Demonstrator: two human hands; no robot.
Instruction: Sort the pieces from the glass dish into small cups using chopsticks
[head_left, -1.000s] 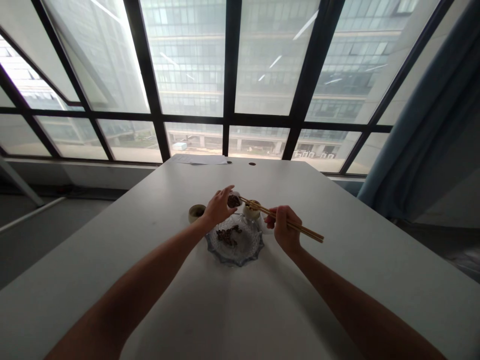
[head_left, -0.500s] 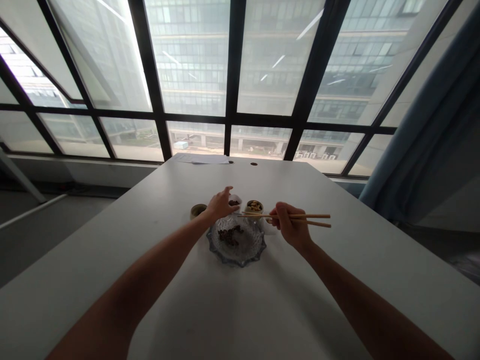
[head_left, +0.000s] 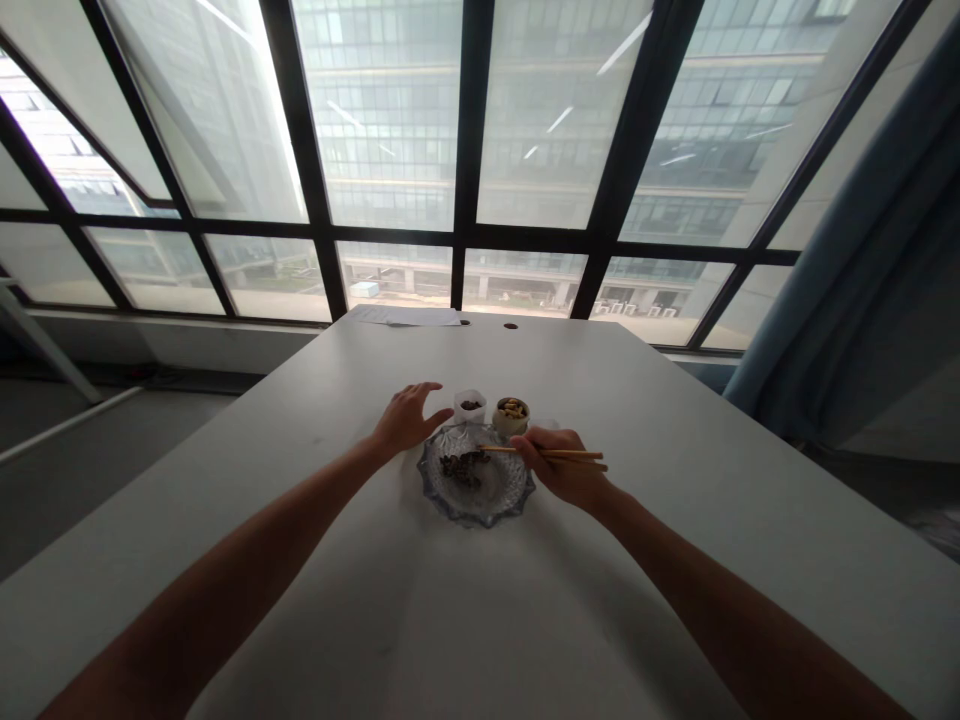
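Wooden chopsticks (head_left: 586, 456) are gripped in my right hand (head_left: 562, 465), their tips over the scalloped glass bowl (head_left: 480, 517). Dark small pieces (head_left: 461, 468) lie in the left part of that bowl, close to the tips; I cannot tell whether a piece is pinched. Just left of the bowl's far rim, my left hand (head_left: 407, 415) is open, thumb apart from the fingers, holding nothing I can see. Behind the bowl stand a white cup (head_left: 469, 410) of dark bits and a round tan cup (head_left: 511, 416) of yellowish pieces. A pale container (head_left: 545, 425) is mostly hidden by my right hand.
The white table (head_left: 360, 600) stretches to the windows. Paper sheets (head_left: 405, 317) lie at its far edge beside two dark holes. A blue curtain (head_left: 832, 250) hangs at the right, and a white metal bar (head_left: 52, 345) stands on the left.
My left hand has drawn back to the left from the white cup and now covers the small cup there. My right hand moved slightly left and down, bringing the chopstick tips lower over the bowl.
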